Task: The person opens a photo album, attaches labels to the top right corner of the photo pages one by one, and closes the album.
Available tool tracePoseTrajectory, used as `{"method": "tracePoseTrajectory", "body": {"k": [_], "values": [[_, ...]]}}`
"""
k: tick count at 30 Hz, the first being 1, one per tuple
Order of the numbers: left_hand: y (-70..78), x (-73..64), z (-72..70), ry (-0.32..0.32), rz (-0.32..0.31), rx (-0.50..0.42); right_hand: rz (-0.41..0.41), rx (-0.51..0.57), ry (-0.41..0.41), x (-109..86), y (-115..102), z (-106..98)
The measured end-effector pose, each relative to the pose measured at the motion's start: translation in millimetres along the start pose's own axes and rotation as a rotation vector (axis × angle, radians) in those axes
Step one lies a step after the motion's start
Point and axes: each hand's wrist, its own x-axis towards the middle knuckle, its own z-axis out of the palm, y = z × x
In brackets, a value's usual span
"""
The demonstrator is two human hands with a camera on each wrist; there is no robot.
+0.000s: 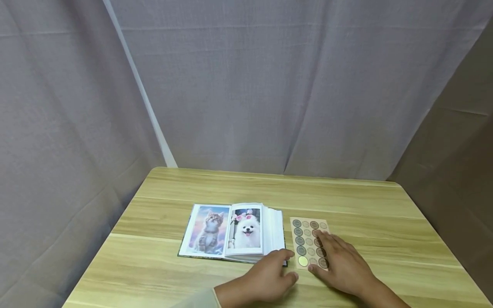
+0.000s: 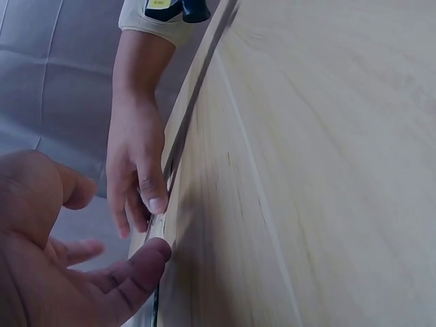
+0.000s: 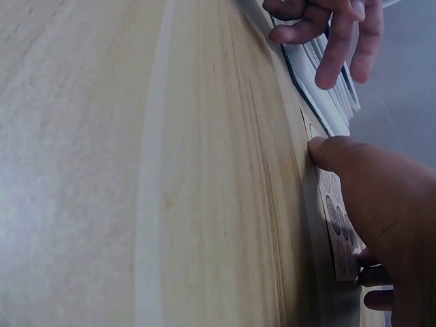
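A sheet of round stickers [image 1: 307, 241] lies flat on the table, most of its circles dark or pale and one at the lower left shiny gold. My right hand [image 1: 343, 263] rests on the sheet's right side, its thumb near the bottom edge; part of the sheet is hidden under it. To its left, a photo album [image 1: 246, 252] lies spread, showing a kitten picture [image 1: 209, 231] and a white dog picture [image 1: 247, 229]. My left hand [image 1: 269, 277] hovers by the album's lower right corner, fingers loosely bent, holding nothing.
The wood-grain table [image 1: 154, 273] extends around the album and sheet. Grey curtains [image 1: 231, 85] hang behind it and at both sides.
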Motion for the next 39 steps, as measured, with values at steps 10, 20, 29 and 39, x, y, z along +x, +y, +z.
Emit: {"method": "tracePoseTrajectory", "body": {"k": [10, 20, 29, 39], "values": [[8.8, 14.9, 7.2, -0.005, -0.136, -0.123, 0.026, 0.022, -0.013, 1.7, -1.3, -1.7], [13.5, 23.3, 15.4, 0.022, -0.217, -0.171, 0.046, 0.041, -0.013, 1.4, -3.2, -3.3], [16.2, 28.1, 19.2, 0.086, -0.258, -0.304, 0.046, 0.046, 0.014, -0.6, -4.5, -1.2], [13.1, 33.1, 25.5, 0.249, -0.223, -0.47, 0.036, 0.088, 0.035, -2.7, -6.2, -3.0]]}}
